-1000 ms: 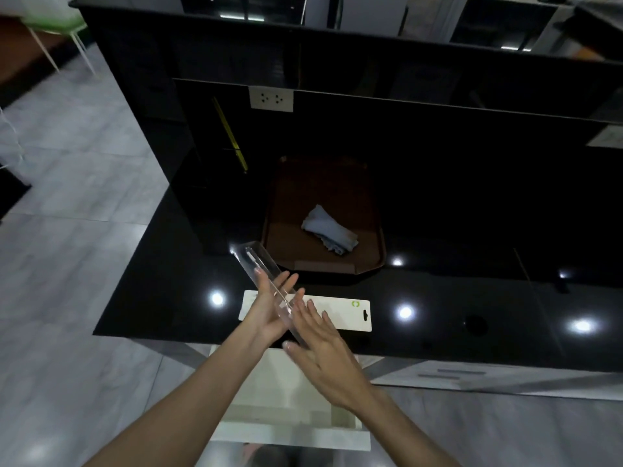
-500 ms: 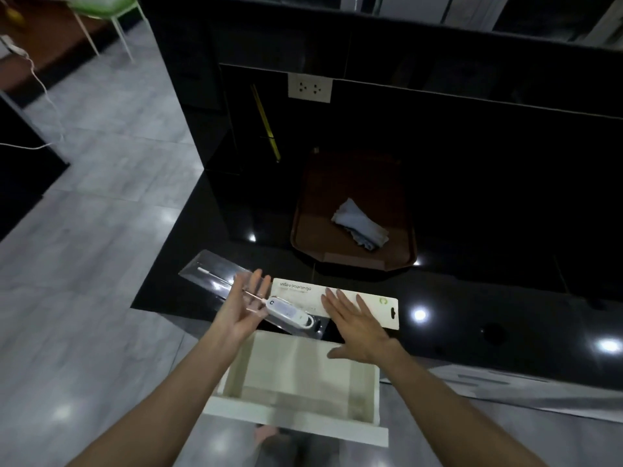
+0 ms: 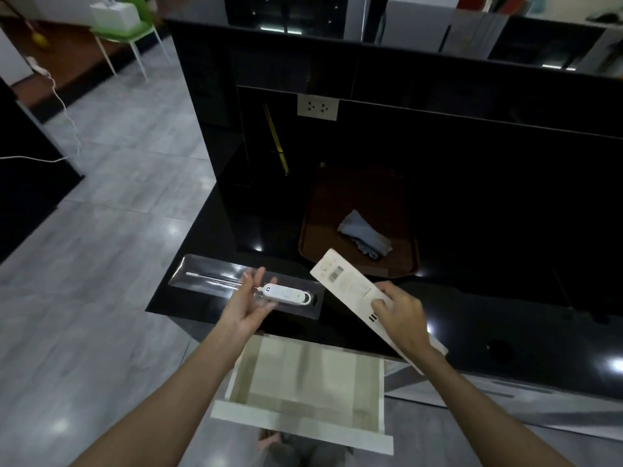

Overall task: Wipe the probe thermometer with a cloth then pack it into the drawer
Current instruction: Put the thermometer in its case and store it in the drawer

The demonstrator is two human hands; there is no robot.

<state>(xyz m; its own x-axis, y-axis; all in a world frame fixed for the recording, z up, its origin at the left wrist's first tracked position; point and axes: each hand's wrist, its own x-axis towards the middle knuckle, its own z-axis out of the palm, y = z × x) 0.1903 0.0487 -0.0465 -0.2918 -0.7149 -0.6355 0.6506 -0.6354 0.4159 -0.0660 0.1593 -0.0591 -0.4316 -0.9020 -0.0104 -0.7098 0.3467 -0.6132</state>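
Probe thermometer (image 3: 286, 293) lies in its clear plastic blister tray (image 3: 215, 281) on the black table (image 3: 505, 298), at about ten o'clock from the open drawer (image 3: 303, 399), white body to the right and thin probe running left.

Left hand (image 3: 247, 303) is spread wide, palm up, fingertips over the tray just left of the white body; gripping nothing.

Drawer stands pulled out below the table edge, pale inside, nothing visible in it.

Right hand (image 3: 403, 316) is pinched on the backing card (image 3: 354, 291), held tilted off the table at about one o'clock from the drawer.

Cloth (image 3: 365, 239) sits crumpled in the brown tray (image 3: 313, 227) at twelve o'clock, well apart from both hands. Wiping is judged not yet begun.

Risks, judged:
- Thin probe could snag in the moulded tray if lifted by the body alone, flipping the tray off the near table corner.
- Glossy table offers little friction; the tray may skid.
- Card occupies one hand needed for the cloth.

Markings: a round emblem on the thermometer body; barcode and print on the card, unreadable.
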